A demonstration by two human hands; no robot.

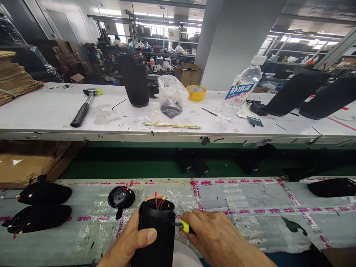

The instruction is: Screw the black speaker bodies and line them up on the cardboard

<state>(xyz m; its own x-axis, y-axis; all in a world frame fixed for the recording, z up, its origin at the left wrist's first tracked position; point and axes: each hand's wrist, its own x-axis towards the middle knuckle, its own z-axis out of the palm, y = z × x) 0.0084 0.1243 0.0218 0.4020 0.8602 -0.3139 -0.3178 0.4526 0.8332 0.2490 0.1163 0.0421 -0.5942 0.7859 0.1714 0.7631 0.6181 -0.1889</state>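
My left hand (130,239) is wrapped round a black cylindrical speaker body (155,233) standing upright at the bottom centre, with red and yellow wires sticking out of its open top. My right hand (219,239) is closed on a small tool with a yellow handle (184,226), whose tip touches the body's upper rim. A black round end cap (121,197) with wires lies on the taped bench just left of the body.
Two black fabric shells (41,205) with wires lie at the left. Beyond a green conveyor (133,167), a white bench holds a hammer (83,107), a tall black speaker (135,79), a plastic bag (171,96), a yellow bowl (196,92), a water bottle (240,91) and more black speakers (308,92).
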